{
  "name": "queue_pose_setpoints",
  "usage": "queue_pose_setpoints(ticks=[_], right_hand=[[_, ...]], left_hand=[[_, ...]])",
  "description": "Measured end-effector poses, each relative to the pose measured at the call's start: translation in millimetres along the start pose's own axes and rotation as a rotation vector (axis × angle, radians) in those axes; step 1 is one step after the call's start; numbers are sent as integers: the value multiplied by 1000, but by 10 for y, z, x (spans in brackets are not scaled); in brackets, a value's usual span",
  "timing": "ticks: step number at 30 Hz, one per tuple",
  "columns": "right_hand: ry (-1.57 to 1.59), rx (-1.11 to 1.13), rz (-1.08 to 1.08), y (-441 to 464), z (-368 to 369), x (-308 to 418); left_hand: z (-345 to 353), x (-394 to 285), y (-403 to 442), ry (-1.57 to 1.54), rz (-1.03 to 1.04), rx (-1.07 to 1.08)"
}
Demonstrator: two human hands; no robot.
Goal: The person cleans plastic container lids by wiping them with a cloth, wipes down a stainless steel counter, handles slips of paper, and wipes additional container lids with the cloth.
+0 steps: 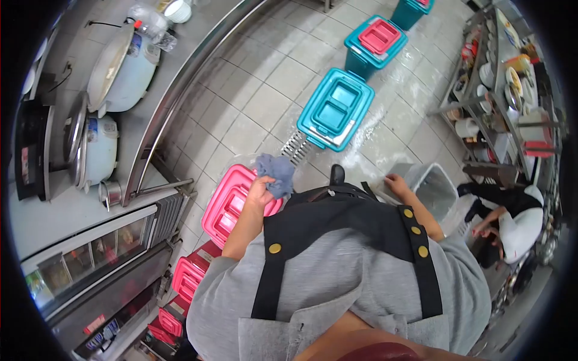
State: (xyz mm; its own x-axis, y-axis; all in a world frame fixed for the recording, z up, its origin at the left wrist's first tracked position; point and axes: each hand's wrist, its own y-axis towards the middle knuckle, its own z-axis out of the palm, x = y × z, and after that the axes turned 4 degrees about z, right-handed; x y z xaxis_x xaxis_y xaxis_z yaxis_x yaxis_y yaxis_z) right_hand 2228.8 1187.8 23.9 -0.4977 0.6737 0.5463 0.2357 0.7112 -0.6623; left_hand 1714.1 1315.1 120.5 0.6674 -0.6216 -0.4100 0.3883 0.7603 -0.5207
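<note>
The cloth [279,172] is being gripped by the left hand [259,193] near the pink lid [225,206]; handling is apparently underway, steady control being called for. Whether anything is being gripped by the right hand [397,185], beside the bin [443,207], cannot be told. Teal tubs [335,110] are being supported by the kitchen's wet, tiled floor [263,103].

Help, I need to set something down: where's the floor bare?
Bare floor tiles lie between the steel counter and the nearest teal bin. Crowded: the loaded rack at right, and around the pink lid by the left hand.
</note>
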Motion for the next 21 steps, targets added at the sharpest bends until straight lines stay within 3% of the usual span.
queue_pose_setpoints(ticks=[1,3,5,8,9,10,12,14,18,20,21], right_hand=[[63,-32,34,37,-191,-101],[264,-206,126,618,-233,-1283],[271,-264,325,402,-545,-1241],[335,-210,385,701,-368,-1849],[353,-245,514,485,-374,-1355],[378,-263,542,572,-272,-1372],[533,-102,395,734,94,-1535],[558,-220,421,496,218,-621],[814,-285,546,550,907,421],[846,-142,744,508,1169,1077],[932,-162,691,505,1247,1533]], left_hand=[[101,29,126,-32,-94,-51],[323,73,320,-52,-195,-112],[673,38,673,-112,-370,-62],[974,-53,999,0,-349,-56],[1048,-108,1107,45,-333,-57],[1094,-169,1260,65,-369,-48],[1131,-344,1625,241,-350,-23],[1189,-608,2137,313,-409,113],[1369,-1245,3613,325,-478,64],[1469,-1338,4467,498,-604,82],[1479,-1353,4947,622,-658,67]])
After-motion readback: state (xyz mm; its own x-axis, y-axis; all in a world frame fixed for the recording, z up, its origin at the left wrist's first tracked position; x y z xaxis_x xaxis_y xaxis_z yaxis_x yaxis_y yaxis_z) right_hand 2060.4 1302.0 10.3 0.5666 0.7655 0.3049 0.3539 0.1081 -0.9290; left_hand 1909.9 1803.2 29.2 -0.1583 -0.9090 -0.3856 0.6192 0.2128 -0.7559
